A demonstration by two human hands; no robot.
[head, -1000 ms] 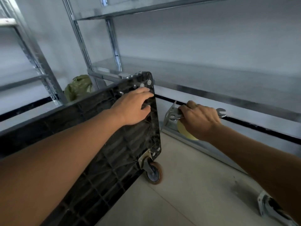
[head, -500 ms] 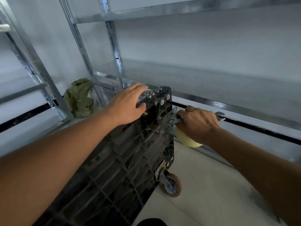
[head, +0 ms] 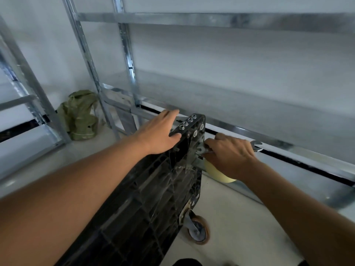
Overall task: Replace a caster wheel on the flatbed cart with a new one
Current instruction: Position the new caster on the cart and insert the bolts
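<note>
The black flatbed cart [head: 153,189] stands tipped on its side, ribbed underside facing right. My left hand [head: 159,131] lies flat over its top corner beside a row of bolt heads [head: 187,122]. My right hand [head: 230,154] grips a new caster with a pale yellow wheel [head: 217,172], its metal plate against the cart's underside. The same hand also holds a silver wrench [head: 256,146], whose open end sticks out to the right. An old caster with a brown-rimmed wheel [head: 197,230] hangs at the cart's lower corner on the floor.
Galvanised metal shelving [head: 230,120] runs along the wall just behind the cart and to the left. A crumpled green bag [head: 80,116] sits on the floor in the corner. Pale floor lies to the right of the cart.
The cart's corner has swung toward the shelf and edge-on to me. My right hand brought the new caster from beside the cart up against its underside. My left hand shifted onto the top edge.
</note>
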